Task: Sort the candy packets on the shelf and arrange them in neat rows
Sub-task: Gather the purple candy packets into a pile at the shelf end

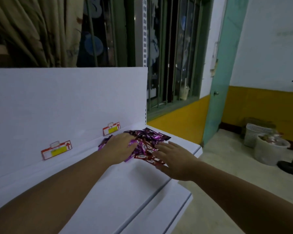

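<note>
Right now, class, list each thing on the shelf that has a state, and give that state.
Candy packets: one mixed heap, purple and red, not in rows.
Left hand: resting on purple packets, fingers bent; grip unclear.
Right hand: fingers straight, flat on red packets.
Shelf: holds the heap.

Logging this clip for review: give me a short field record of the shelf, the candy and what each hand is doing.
shelf: white, two price tags on its back panel
candy: purple packets and red packets in one mixed pile, no rows yet
left hand: on the purple packets, fingers bent, grip unclear
right hand: flat on the red packets, fingers straight and spread
</note>
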Action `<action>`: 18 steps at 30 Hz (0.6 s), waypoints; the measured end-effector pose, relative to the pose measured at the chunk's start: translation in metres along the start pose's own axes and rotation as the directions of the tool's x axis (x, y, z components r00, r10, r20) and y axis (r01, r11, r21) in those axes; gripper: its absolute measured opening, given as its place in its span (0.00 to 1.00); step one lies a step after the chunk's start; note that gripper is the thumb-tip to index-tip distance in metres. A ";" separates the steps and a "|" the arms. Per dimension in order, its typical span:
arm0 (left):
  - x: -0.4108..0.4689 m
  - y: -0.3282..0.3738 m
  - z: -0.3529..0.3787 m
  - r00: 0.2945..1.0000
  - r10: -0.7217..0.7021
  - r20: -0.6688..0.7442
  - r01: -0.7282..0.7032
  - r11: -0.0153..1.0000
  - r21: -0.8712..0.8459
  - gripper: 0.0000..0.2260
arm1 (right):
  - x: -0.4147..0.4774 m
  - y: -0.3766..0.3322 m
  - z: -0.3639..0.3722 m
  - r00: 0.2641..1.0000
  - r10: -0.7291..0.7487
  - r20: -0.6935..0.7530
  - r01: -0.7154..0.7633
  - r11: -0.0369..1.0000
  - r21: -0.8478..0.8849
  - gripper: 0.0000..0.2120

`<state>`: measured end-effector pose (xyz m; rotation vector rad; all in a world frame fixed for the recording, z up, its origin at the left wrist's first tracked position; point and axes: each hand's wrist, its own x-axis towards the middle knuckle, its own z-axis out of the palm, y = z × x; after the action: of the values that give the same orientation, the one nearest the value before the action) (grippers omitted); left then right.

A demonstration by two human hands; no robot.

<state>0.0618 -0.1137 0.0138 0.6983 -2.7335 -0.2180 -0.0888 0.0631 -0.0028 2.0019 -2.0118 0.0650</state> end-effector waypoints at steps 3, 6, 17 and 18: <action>0.012 0.006 -0.003 0.998 -0.062 -0.034 0.061 0.998 -0.017 0.13 | 0.006 0.029 0.008 0.996 -0.091 -0.013 0.092 0.995 0.029 0.25; 0.024 0.011 -0.005 0.988 -0.132 -0.083 0.131 0.991 -0.009 0.13 | 0.015 0.058 0.016 0.986 -0.159 -0.060 0.162 0.985 0.052 0.23; 0.045 -0.008 0.007 0.933 -0.296 -0.204 0.305 0.952 0.010 0.14 | 0.072 0.118 0.041 0.969 -0.193 -0.155 0.228 0.941 0.250 0.22; 0.052 -0.011 0.007 0.930 -0.302 -0.208 0.308 0.951 -0.007 0.14 | 0.078 0.123 0.044 0.969 -0.193 -0.155 0.229 0.939 0.258 0.22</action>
<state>0.0214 -0.1486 0.0186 1.0898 -2.4244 -0.1672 -0.2164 -0.0199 -0.0042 2.3056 -1.7767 0.4358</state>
